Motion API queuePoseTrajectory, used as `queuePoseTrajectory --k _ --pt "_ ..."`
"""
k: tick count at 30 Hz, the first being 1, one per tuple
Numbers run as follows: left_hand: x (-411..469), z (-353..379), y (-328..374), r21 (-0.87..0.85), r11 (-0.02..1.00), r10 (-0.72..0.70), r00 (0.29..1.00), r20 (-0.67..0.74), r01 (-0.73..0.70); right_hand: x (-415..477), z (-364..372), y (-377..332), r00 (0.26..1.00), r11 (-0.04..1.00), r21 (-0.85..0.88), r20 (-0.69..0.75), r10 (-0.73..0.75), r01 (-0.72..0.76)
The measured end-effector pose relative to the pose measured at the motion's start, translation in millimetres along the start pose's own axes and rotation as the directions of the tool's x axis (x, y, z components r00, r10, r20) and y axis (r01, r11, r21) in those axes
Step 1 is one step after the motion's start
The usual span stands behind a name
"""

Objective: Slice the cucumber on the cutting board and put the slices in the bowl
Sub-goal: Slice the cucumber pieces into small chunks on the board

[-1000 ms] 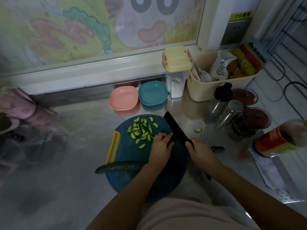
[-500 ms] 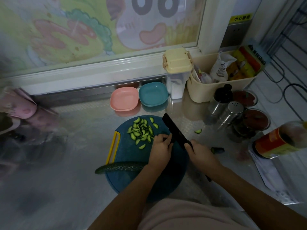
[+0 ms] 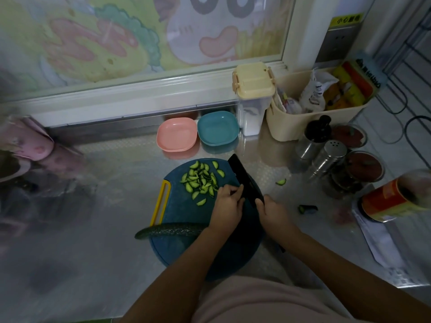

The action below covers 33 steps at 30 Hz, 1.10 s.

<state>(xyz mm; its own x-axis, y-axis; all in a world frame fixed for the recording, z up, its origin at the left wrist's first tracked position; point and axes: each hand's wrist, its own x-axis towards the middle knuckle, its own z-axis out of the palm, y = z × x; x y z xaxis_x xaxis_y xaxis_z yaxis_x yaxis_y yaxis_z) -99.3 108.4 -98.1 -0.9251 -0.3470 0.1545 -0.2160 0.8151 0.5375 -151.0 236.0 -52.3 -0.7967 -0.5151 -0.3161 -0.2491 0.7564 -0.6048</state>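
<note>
A round blue cutting board (image 3: pixel 184 213) with a yellow handle lies on the steel counter. Several green cucumber slices (image 3: pixel 201 179) are piled at its far side. A long dark cucumber piece (image 3: pixel 168 230) lies across its near left edge. My right hand (image 3: pixel 272 212) grips the handle of a black knife (image 3: pixel 242 176), whose blade points away over the board. My left hand (image 3: pixel 229 206) sits curled right beside the blade, fingertips against it, holding down a cucumber piece that it mostly hides. An empty pink bowl (image 3: pixel 176 137) and an empty blue bowl (image 3: pixel 218 128) stand behind the board.
One stray slice (image 3: pixel 281 182) and a cucumber end (image 3: pixel 307 208) lie on the counter right of the board. Steel shakers (image 3: pixel 326 157), jars, a can (image 3: pixel 391 199), a lidded container (image 3: pixel 253 99) and a cream basket (image 3: pixel 310 120) crowd the right. Pink cloth lies far left.
Both hands and the knife stay at nearly the same spot on the board; the blade has shifted only slightly beside my left fingers. The slice pile looks unchanged.
</note>
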Motion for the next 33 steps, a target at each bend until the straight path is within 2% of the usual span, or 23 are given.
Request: queuePoseTrajectory --k 4,10,16,33 --pt "-2 -1 3 0.019 1.000 0.003 1.000 -0.016 -0.002 -1 2 3 1.000 0.998 0.052 0.003 0.028 -0.028" --pt "-2 -4 4 0.066 0.998 0.008 1.000 -0.030 -0.006 1 -11 4 1.000 1.000 0.021 -0.014 0.004 -0.004" --pt "-1 -3 1 0.023 0.999 -0.030 0.999 -0.032 0.031 -2 -16 -3 1.000 1.000 -0.021 0.018 -0.021 0.021" --pt "0 -4 -4 -0.006 1.000 0.001 1.000 0.016 -0.001 4 -7 -6 0.999 1.000 -0.022 0.047 0.009 -0.008"
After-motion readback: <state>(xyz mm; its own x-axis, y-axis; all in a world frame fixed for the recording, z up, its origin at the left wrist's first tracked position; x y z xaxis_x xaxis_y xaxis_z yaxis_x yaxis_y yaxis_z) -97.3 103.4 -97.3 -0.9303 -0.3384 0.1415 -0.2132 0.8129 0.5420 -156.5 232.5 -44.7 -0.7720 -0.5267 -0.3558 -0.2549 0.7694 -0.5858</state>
